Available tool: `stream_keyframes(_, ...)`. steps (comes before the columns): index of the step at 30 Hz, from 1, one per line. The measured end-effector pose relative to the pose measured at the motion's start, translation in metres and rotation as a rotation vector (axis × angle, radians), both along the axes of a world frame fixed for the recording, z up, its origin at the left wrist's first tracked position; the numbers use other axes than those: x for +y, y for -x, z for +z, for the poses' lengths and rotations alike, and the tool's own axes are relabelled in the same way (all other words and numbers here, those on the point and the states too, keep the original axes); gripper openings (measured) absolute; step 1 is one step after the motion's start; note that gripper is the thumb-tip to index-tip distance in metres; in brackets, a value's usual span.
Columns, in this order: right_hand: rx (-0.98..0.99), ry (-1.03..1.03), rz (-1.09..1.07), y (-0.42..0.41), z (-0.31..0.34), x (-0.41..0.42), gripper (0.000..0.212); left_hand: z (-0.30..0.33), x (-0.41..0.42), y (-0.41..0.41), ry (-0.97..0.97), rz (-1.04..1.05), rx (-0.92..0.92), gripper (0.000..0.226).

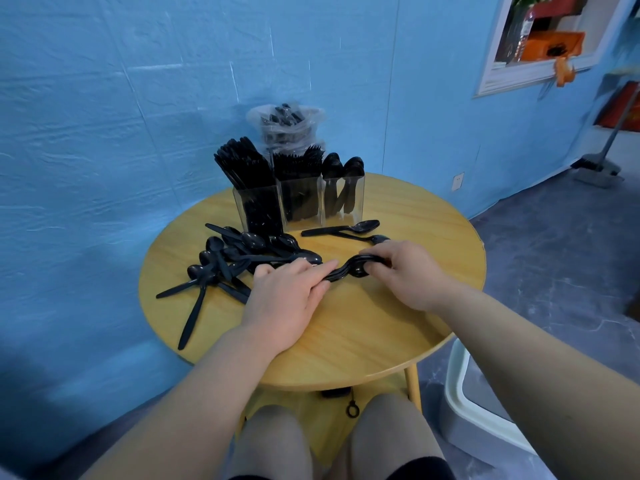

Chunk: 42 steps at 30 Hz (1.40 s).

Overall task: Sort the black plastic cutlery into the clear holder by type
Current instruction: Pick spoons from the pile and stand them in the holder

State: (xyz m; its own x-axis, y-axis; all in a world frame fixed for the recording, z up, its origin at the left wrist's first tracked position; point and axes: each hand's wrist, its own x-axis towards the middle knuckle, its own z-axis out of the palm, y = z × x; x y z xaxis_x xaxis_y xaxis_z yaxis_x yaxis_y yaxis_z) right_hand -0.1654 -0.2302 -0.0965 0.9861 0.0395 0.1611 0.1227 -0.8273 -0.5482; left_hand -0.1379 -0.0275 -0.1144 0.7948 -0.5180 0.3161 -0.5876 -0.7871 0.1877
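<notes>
A stack of black plastic spoons [348, 270] lies at the middle of the round wooden table [363, 337]. My left hand [287, 299] grips the handle end of the stack. My right hand [405, 275] pinches the bowl end. A loose pile of black spoons [239, 258] lies left of my hands. Two more spoons [346, 229] lie in front of the clear three-compartment holder [299, 206] at the table's far edge. Its left compartment is packed with cutlery, forks fill the middle one, and a few spoons stand in the right one.
A clear plastic bag of black cutlery [287, 128] sits behind the holder against the blue wall. A white bin [474, 414] stands on the floor right of the table. A dustpan and broom [599, 168] lean at the far right.
</notes>
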Motion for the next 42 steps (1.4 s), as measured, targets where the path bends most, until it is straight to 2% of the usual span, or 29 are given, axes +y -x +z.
stream_keyframes(3, 0.022, -0.039, -0.019, -0.001, 0.005, 0.005, 0.04, 0.004, 0.001, -0.001, 0.063, -0.002, 0.002, 0.04)
stream_keyframes(5, 0.001, -0.134, -0.026, -0.001, 0.008, 0.009, 0.042, 0.01, 0.001, -0.004, 0.116, -0.023, 0.022, 0.04)
stream_keyframes(9, -0.044, -0.422, -0.066, -0.006, 0.021, 0.016, 0.038, 0.026, 0.002, -0.013, 0.229, -0.073, 0.099, 0.04)
stream_keyframes(14, -0.23, -0.814, -0.149, -0.014, 0.057, 0.015, 0.023, 0.06, -0.008, -0.03, 0.406, -0.141, 0.154, 0.036)
stream_keyframes(17, -0.259, -0.906, -0.15, -0.021, 0.082, 0.006, 0.023, 0.085, -0.02, -0.044, 0.473, -0.204, 0.136, 0.035)
stream_keyframes(19, -0.306, -0.849, -0.164, -0.032, 0.098, -0.003, 0.023, 0.101, -0.029, -0.057, 0.471, -0.221, 0.095, 0.035)
stream_keyframes(21, -0.442, -0.712, -0.206, -0.047, 0.117, -0.017, 0.023, 0.116, -0.038, -0.077, 0.387, -0.178, -0.017, 0.04)
stream_keyframes(24, -0.682, -0.33, -0.284, -0.07, 0.145, -0.038, 0.016, 0.129, -0.048, -0.108, 0.147, -0.049, -0.188, 0.058)
stream_keyframes(28, -0.769, 0.084, -0.267, -0.097, 0.157, -0.05, 0.019, 0.122, -0.056, -0.138, -0.101, -0.01, -0.236, 0.07)
stream_keyframes(31, -0.717, 0.245, -0.157, -0.119, 0.145, -0.054, 0.018, 0.115, -0.063, -0.152, -0.196, -0.022, -0.231, 0.066)
stream_keyframes(37, -0.523, 0.347, -0.014, -0.151, 0.125, -0.056, 0.021, 0.103, -0.067, -0.164, -0.23, -0.038, -0.244, 0.053)
stream_keyframes(40, -0.332, 0.419, 0.003, -0.165, 0.113, -0.053, 0.026, 0.101, -0.07, -0.166, -0.197, -0.036, -0.241, 0.05)
stream_keyframes(42, -0.196, 0.345, -0.001, -0.169, 0.105, -0.052, 0.032, 0.099, -0.072, -0.166, -0.174, -0.047, -0.244, 0.048)
